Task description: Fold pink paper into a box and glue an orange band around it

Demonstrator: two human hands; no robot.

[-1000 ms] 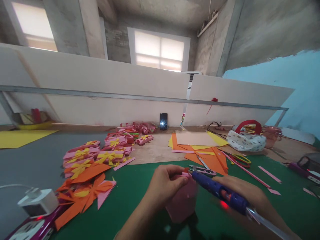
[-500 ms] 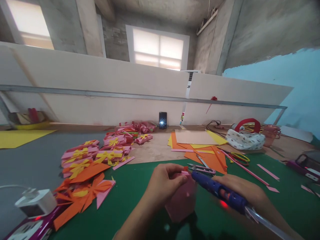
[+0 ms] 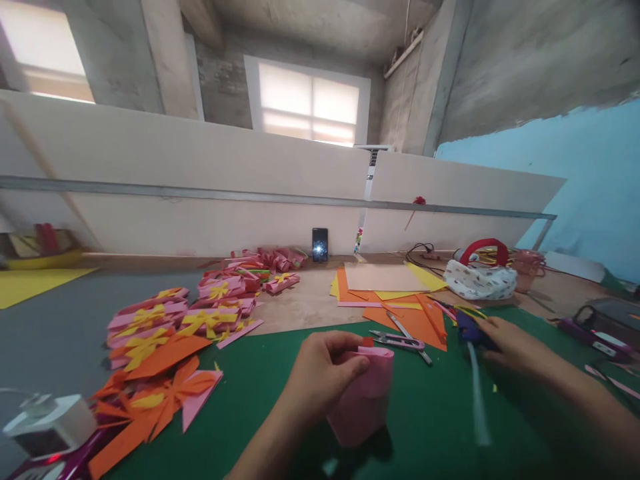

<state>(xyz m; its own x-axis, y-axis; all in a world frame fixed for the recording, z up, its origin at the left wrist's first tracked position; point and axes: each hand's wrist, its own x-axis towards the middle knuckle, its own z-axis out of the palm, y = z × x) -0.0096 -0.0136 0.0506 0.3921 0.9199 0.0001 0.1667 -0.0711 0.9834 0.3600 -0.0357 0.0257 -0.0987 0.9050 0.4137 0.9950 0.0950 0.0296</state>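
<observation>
My left hand (image 3: 327, 373) is closed in a pinch on the top edge of a folded pink paper bag (image 3: 367, 400), which stands upright on the green mat. A small bit of orange paper (image 3: 368, 342) shows at its fingertips. Off to the right, my right hand (image 3: 505, 343) is wrapped round a blue glue gun (image 3: 470, 327), and a clear glue stick (image 3: 479, 400) trails from its rear toward me. The gun is over the far right of the mat, near yellow-handled scissors (image 3: 470, 311). Pink thread snips (image 3: 399, 341) and a slim craft knife (image 3: 423, 355) lie behind the bag.
Pink paper pieces with yellow bows (image 3: 215, 322) and orange paper cutouts (image 3: 170, 390) are heaped at the left. Stacked paper sheets (image 3: 385, 278), a phone (image 3: 320, 245) and a white patterned basket (image 3: 480, 280) stand behind. Power strips (image 3: 595, 339) lie at both sides.
My right hand has carried the glue gun away from the bag's top, rightward and back. The left hand keeps its pinch on the bag. The view has shifted slightly.
</observation>
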